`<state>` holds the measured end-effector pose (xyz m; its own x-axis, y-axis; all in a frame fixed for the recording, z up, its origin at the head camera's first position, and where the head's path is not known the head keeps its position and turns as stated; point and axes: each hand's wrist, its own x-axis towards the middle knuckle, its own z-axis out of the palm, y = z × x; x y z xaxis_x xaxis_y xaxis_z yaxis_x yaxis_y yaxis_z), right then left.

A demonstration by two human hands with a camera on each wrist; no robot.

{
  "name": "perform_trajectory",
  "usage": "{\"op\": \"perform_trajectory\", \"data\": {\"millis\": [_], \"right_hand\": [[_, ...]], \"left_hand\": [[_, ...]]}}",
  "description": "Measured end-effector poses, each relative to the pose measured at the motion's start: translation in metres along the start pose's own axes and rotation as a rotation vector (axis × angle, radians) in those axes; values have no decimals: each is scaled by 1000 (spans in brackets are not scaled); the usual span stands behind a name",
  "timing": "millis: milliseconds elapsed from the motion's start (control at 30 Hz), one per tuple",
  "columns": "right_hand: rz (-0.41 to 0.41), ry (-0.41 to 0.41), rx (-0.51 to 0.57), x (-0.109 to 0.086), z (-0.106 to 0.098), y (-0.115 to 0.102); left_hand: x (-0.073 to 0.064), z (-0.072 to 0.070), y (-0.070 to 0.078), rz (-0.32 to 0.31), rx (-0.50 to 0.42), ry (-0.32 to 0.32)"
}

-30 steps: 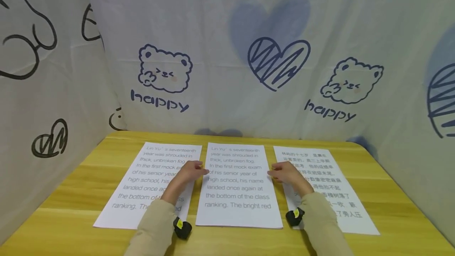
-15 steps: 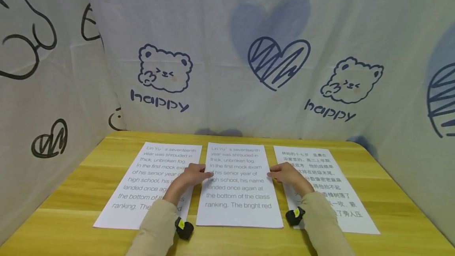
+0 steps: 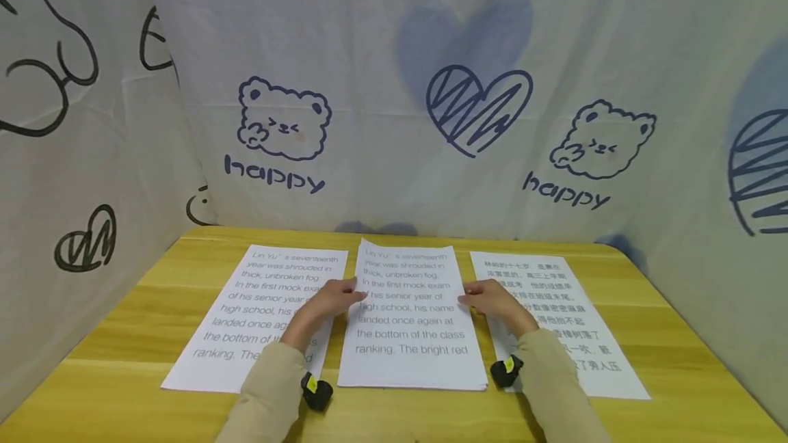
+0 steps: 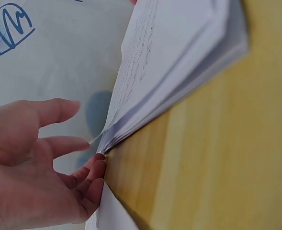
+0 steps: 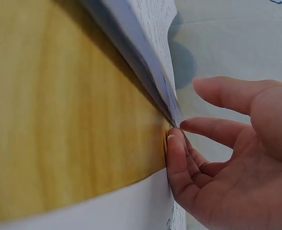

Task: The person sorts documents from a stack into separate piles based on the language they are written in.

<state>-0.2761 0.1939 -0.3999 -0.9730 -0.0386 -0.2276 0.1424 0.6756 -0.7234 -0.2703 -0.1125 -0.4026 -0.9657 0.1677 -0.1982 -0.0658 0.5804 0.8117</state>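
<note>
A stack of printed paper (image 3: 406,333) sits in the middle of the table, its top page showing large English text. My left hand (image 3: 332,298) grips its left long edge; my right hand (image 3: 490,297) has the right edge at about the same height. In the left wrist view, the left hand (image 4: 45,163) has its index fingertip at the top sheet's edge, the thumb extended apart and the other fingers curled by the edge. The right hand (image 5: 236,143) mirrors this in the right wrist view. The stack's layered edges stand a little off the wood, and its far left corner curls up.
An English page (image 3: 221,340) lies left of the stack and a Chinese page (image 3: 606,361) lies right, both partly under the forearms. They rest on the yellow wood-grain table (image 3: 394,422). A white curtain (image 3: 382,176) with blue drawings rises behind.
My left thumb has come further over the stack's left edge, and both hands have taken hold of it. The stack, flat before, is slightly raised, with its far left corner lifted.
</note>
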Motion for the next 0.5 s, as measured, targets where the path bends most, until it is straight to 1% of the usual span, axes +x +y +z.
{"op": "perform_trajectory", "data": {"millis": [200,267,367,500], "right_hand": [[-5,-7,51,1,-1,4],[-16,-10,64,0,-1,5],[-43,2,75,-1,-1,5],[-70,26,105,-3,0,0]], "left_hand": [[3,0,-1,-33,-44,-6],[2,0,-2,-35,-50,6],[0,-1,-2,-12,-59,51],[-1,-3,-1,37,-61,107]]}}
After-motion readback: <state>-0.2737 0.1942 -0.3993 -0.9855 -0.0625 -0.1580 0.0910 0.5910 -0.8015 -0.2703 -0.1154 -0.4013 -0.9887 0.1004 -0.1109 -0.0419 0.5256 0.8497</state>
